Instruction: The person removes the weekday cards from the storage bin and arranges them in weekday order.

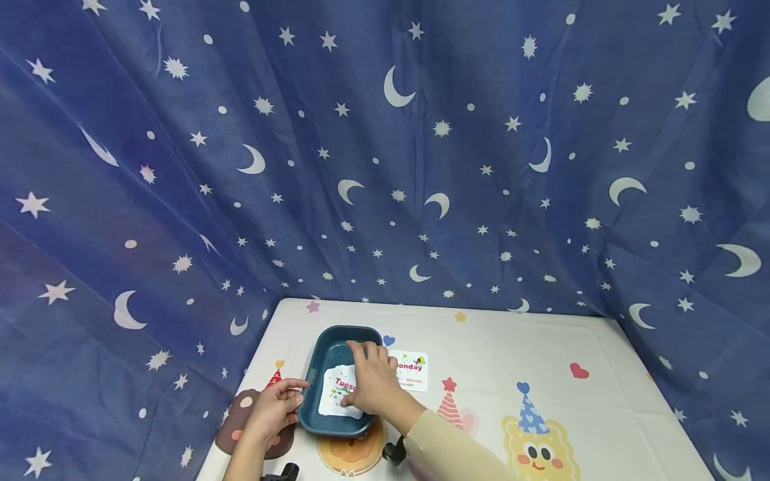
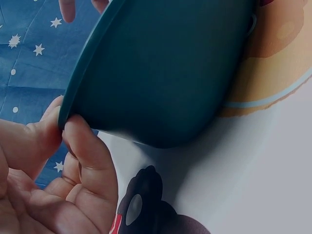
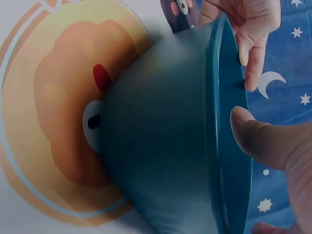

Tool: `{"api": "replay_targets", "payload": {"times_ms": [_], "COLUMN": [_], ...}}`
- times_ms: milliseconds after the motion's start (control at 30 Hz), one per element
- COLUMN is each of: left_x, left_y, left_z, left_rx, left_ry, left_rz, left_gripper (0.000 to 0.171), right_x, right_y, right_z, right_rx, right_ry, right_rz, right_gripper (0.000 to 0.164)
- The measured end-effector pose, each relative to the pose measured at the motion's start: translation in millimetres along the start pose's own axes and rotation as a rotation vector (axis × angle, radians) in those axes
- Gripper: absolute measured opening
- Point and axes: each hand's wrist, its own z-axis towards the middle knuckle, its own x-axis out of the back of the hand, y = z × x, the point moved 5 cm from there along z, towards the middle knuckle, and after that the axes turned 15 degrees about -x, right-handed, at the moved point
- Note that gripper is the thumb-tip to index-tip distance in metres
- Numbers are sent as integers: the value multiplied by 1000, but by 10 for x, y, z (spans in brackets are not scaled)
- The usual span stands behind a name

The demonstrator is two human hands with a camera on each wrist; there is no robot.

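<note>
A teal plastic basin (image 1: 313, 374) stands on the table near its left side. In it lies a white card (image 1: 331, 397) with a wavy edge and red lettering that starts "Tues"; the rest is behind my right hand. My left hand (image 1: 273, 411) pinches the basin's left rim between thumb and fingers, as the left wrist view shows on the rim (image 2: 80, 63). Over the basin, my right hand (image 1: 375, 381) has thumb and fingers spread apart, with the thumb close over the card. The right wrist view shows the thumb (image 3: 263, 139) straight across the basin's opening, with the other fingers mostly out of frame.
A second white card (image 1: 415, 377), marked "Monday", lies on the table just right of the basin, partly behind my right hand. The white tablecloth (image 1: 499, 361) carries printed cartoon figures. Behind and to the left hangs a blue curtain (image 1: 337, 227) with moons and stars.
</note>
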Motion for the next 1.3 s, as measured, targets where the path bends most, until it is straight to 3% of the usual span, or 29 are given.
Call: {"api": "replay_targets", "payload": {"times_ms": [500,833,1300], "left_x": [18,0,4], "left_y": [-9,30,10], "left_z": [-8,-17,-14], "left_rx": [-5,-17,-8], "left_ry": [-19,-9,22], "left_rz": [-8,-18,-6], "left_gripper": [34,33,31], "right_x": [-182,-233,-316], "right_y": [-121,-158,-86], "right_z": [13,-11,79], "right_rx": [51,117,97], "right_ry": [-49,-65,-64], "right_rz": [-78,-222,-407], "right_gripper": [120,117,108]}}
